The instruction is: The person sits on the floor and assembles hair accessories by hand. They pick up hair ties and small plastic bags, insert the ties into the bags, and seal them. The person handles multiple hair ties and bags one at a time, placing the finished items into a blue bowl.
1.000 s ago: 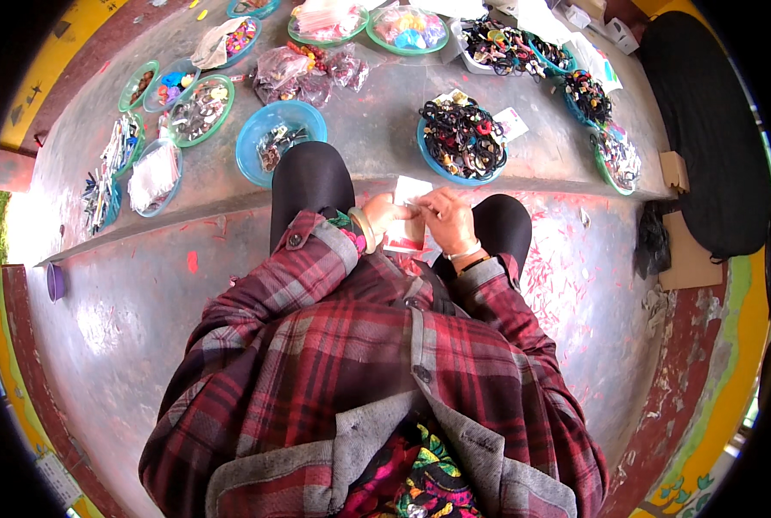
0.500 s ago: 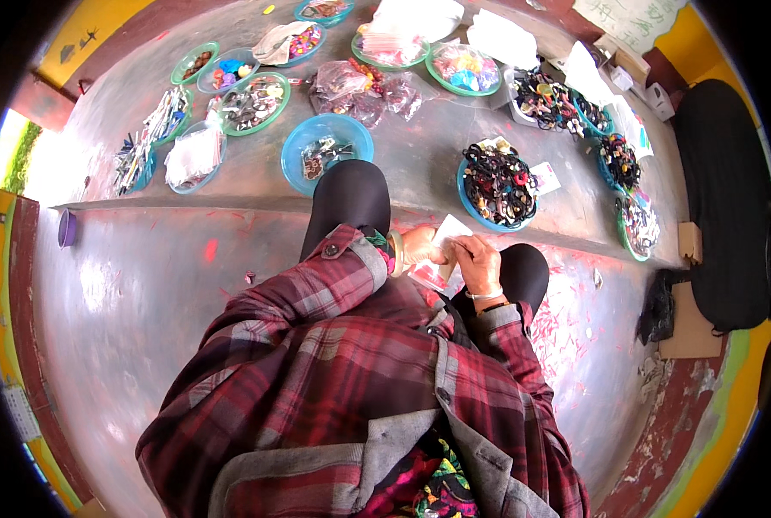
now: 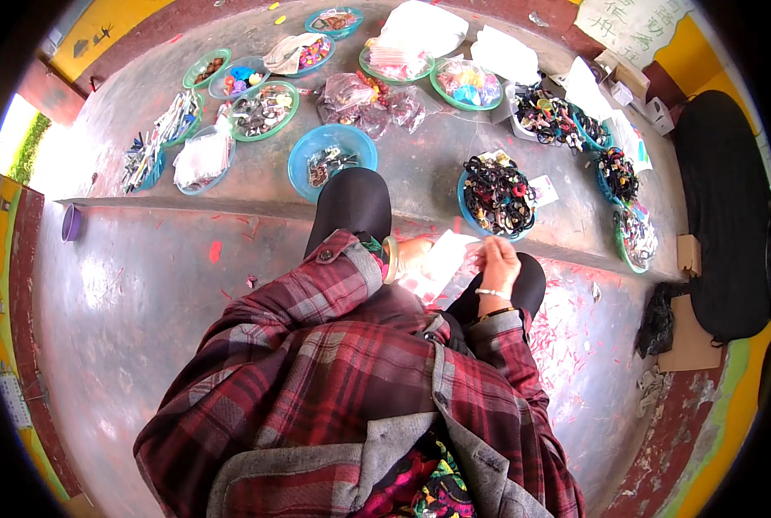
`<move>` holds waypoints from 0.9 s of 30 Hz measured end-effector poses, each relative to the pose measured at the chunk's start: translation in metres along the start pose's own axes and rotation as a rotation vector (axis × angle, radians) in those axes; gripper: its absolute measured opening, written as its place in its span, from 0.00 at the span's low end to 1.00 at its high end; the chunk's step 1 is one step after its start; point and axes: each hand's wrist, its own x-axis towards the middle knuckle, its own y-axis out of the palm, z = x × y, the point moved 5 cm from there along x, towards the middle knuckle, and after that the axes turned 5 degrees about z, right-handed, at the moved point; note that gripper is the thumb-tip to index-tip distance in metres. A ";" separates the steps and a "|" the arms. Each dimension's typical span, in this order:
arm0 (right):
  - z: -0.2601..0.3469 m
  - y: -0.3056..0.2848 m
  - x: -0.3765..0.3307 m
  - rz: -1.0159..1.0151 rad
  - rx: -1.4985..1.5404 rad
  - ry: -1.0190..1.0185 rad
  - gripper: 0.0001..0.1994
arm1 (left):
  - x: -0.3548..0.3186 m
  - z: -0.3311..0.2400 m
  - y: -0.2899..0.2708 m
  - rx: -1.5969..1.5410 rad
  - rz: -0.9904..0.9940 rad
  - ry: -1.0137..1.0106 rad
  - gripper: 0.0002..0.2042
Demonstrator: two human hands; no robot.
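Over my lap, my left hand [image 3: 413, 257] grips a flat white packet [image 3: 444, 259] whose lower part shows reddish-pink marks. Most of the left fingers are hidden behind it. My right hand [image 3: 498, 266] is by the packet's upper right edge, its fingertips pinched together; whatever is between them is too small to make out. Beyond my knees, a blue basin [image 3: 501, 226] heaped with dark hair ties stands on the raised ledge. A second blue basin [image 3: 368, 155] holds small dark and metallic pieces, close to my left knee.
More basins line the ledge: one of small round pieces [image 3: 263, 110], one of pale pens or sticks [image 3: 178, 116], one of pastel items [image 3: 467, 84]. Clear bags [image 3: 359, 99] lie between them. A purple tub [image 3: 72, 223] sits at left. Red scraps [image 3: 566, 328] litter the floor at right.
My right hand has shifted slightly right and down, away from my left hand. The white packet now shows more of its face between them. The view has tilted slightly.
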 end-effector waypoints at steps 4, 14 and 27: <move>-0.001 -0.009 0.004 -0.085 0.104 0.047 0.04 | 0.018 0.027 -0.030 -0.245 -0.252 -0.063 0.08; -0.033 -0.008 0.009 -0.016 0.075 0.243 0.05 | 0.079 0.043 -0.116 0.288 -0.526 -0.419 0.11; -0.034 -0.002 0.013 0.081 0.397 0.334 0.07 | 0.072 0.041 -0.038 -0.610 -0.396 -0.284 0.08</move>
